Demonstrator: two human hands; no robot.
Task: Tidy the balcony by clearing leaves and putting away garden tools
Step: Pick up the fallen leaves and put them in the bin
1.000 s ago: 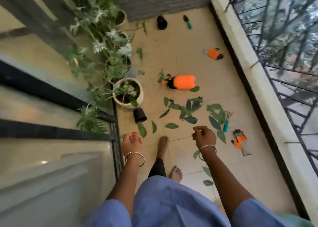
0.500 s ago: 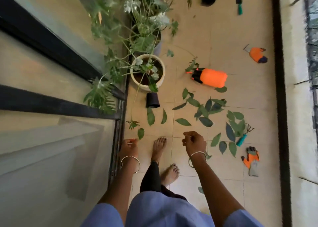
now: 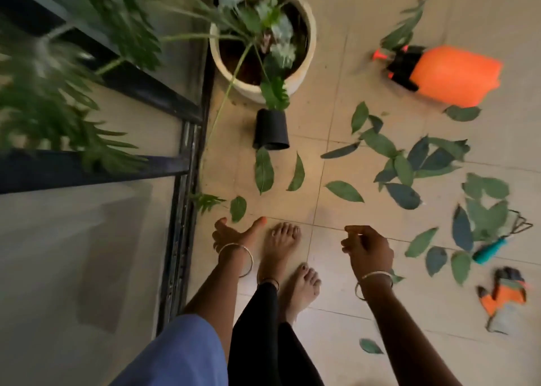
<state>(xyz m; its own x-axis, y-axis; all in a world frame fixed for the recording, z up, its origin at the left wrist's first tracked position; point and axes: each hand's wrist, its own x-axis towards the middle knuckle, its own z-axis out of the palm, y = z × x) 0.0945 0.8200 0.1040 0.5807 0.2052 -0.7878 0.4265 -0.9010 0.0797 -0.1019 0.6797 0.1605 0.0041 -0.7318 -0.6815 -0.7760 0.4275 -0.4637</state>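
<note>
Your left hand (image 3: 234,233) is spread, palm half up, thumb out — nothing in it. Right hand (image 3: 367,246) is loosely curled, fingertips drawn together; can't tell if it's pinching anything, looks empty.

Nothing picked up yet, so the step in hand, as I read it, is starting on the leaves (image 3: 404,166). They lie scattered on the tiles ahead of & to the right of your right hand; two long ones (image 3: 263,170) sit fwd of the left hand, just below the tipped black pot (image 3: 270,129). One small leaf (image 3: 237,208) is just past your left thumb.

Tools: teal-handled rake (image 3: 497,243) right of the right hand, partly among leaves; orange glove (image 3: 503,297) right & a bit behind it; orange sprayer (image 3: 450,76) well fwd on its side.

To do it well:
- Crouch first, don't reach from standing.
- Sweep leaves twd one pile w/ the spread left hand, gather w/ the right.
- Lift the rake off before raking up that cluster — leaves overlap it.
- Mind the potted plant (image 3: 263,40) fronds near your left.
</note>
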